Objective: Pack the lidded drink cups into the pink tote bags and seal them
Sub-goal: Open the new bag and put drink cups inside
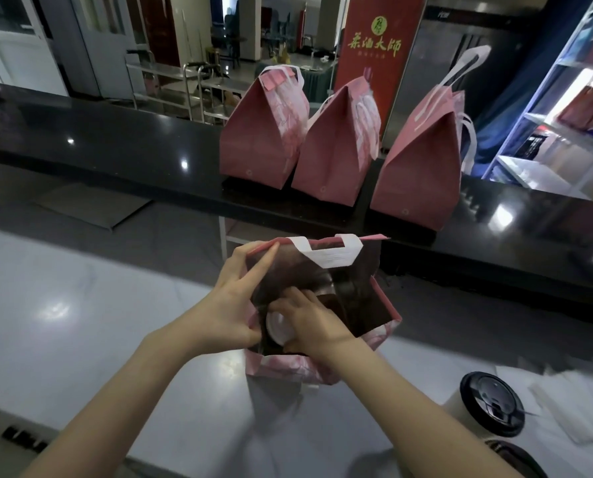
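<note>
Grey desk (81, 322): open pink tote bag (281, 369), left grip (232, 298) pinching its rim, right grip (308, 322) inside, holding white-lidded cup (276, 326).

Both bare forearms reach in from the near edge and converge toward the middle. The left hand (231, 301) is raised with its wrist bent back, thumb and straight forefinger pinching the left rim of the bag (281, 369) (the other fingers curl lower on that same edge). The right hand (310, 322) lies palm down inside, lower than the left, fingers curled over the cup (276, 326).
</note>
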### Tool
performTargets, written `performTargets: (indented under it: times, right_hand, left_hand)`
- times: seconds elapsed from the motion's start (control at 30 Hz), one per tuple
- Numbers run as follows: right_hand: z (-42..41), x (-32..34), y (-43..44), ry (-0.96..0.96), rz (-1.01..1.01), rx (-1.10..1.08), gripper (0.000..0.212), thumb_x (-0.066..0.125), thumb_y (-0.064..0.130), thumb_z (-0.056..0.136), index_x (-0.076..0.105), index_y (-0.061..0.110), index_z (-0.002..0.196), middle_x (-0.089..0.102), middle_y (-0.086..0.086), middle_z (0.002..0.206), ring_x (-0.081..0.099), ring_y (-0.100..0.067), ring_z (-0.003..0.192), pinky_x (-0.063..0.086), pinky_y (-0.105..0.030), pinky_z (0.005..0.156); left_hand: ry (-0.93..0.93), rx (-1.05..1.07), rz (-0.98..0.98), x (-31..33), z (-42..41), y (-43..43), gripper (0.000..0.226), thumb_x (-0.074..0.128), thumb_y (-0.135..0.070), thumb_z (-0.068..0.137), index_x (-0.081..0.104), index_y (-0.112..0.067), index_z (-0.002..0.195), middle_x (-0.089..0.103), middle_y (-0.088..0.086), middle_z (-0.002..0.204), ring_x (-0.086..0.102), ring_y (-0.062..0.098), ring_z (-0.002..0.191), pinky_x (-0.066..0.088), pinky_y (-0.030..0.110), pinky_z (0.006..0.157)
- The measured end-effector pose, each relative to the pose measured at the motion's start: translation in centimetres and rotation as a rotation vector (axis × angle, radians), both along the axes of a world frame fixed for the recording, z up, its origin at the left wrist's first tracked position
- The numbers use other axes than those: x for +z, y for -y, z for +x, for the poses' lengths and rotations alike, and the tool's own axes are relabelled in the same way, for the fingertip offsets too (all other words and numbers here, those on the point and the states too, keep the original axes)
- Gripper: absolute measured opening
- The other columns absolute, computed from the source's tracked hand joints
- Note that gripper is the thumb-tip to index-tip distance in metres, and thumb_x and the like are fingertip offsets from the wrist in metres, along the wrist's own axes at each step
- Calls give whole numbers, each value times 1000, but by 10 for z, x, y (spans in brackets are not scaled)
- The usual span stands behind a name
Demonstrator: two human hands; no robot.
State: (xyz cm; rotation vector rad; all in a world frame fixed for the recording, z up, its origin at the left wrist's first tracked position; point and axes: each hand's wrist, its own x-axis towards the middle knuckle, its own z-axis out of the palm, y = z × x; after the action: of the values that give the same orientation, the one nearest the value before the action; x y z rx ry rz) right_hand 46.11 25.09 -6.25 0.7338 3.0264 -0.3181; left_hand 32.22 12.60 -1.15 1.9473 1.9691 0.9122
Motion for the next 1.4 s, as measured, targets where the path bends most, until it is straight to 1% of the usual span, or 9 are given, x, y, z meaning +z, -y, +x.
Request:
performTargets:
  times: [0.23, 0.5, 0.63, 0.7, 0.83, 0.93, 1.0, 1.2, 1.4]
  right_hand:
    - [-11, -8, -7, -16, -36, -8, 56, 70, 23, 84, 45, 30, 133, 36, 3, 142, 34, -25, 131, 41, -43, 106]
    - [-11, -11, -5, 6, -54, 15, 56, 66, 23, 88, 41, 29, 138, 35, 0, 145, 31, -26, 136, 34, -41, 113]
    - [4, 12, -1, -11, -113, 49, 52, 56, 31, 94, 38, 32, 143, 25, 1, 155, 23, -23, 143, 27, -43, 117]
    - [23, 28, 1, -58, -109, 20, 45, 51, 35, 96, 44, 32, 141, 23, 2, 157, 28, -21, 141, 28, -36, 115]
    - [92, 57, 2, -195, -83, 46, 35, 48, 38, 97, 59, 25, 127, 42, 4, 147, 38, -10, 133, 36, -27, 107]
    - [160, 65, -7, -332, -75, -35, 28, 50, 39, 95, 65, 28, 115, 53, 12, 131, 48, -1, 116, 40, -14, 94]
    - [203, 61, -26, -366, -29, -166, 24, 55, 35, 93, 67, 27, 113, 56, 10, 126, 53, -6, 114, 42, -20, 93]
    - [284, 21, -79, 106, -127, -546, 59, 61, 55, 85, 44, 36, 138, 39, 1, 142, 45, -24, 126, 43, -40, 100]
    - [291, -16, -86, 226, -230, -565, 86, 64, 73, 68, 39, 36, 141, 41, 2, 137, 46, -26, 123, 48, -43, 94]
  left_hand:
    - [8, -3, 13, -7, -2, -1, 118, 76, -6, 64, 2, -39, 150, -1, -15, 148, 13, 14, 139, 43, 6, 92]
    - [13, 24, 45, -14, 4, -5, 116, 75, -13, 65, 2, -40, 151, 1, -14, 148, 11, 10, 138, 37, 0, 90]
    - [64, 65, 85, -14, 11, -6, 113, 74, -16, 66, 3, -40, 152, 0, -16, 147, 10, 13, 141, 43, 24, 105]
    - [67, 91, 113, -16, 16, -6, 113, 74, -13, 68, 3, -39, 152, 0, -19, 146, 10, 10, 141, 40, 33, 109]
    - [26, 143, 132, -21, 32, -11, 115, 76, -11, 68, 3, -37, 152, 0, -16, 146, 9, 9, 141, 29, 34, 114]
    - [-3, 212, 115, -27, 50, -16, 122, 82, -13, 66, -1, -43, 150, 1, -13, 147, 12, 15, 140, 29, 28, 107]
    - [-34, 248, 153, -32, 63, -18, 125, 83, -11, 64, -3, -46, 148, 4, -8, 147, 14, 18, 138, 27, 24, 103]
    - [-118, 319, 277, -44, 89, -23, 122, 79, 4, 56, 11, -26, 154, 13, 4, 147, 16, 26, 140, 24, 33, 107]
    - [-172, 355, 266, -46, 106, -21, 127, 81, 2, 57, 6, -33, 153, 9, -12, 147, 17, 26, 138, 21, 33, 110]
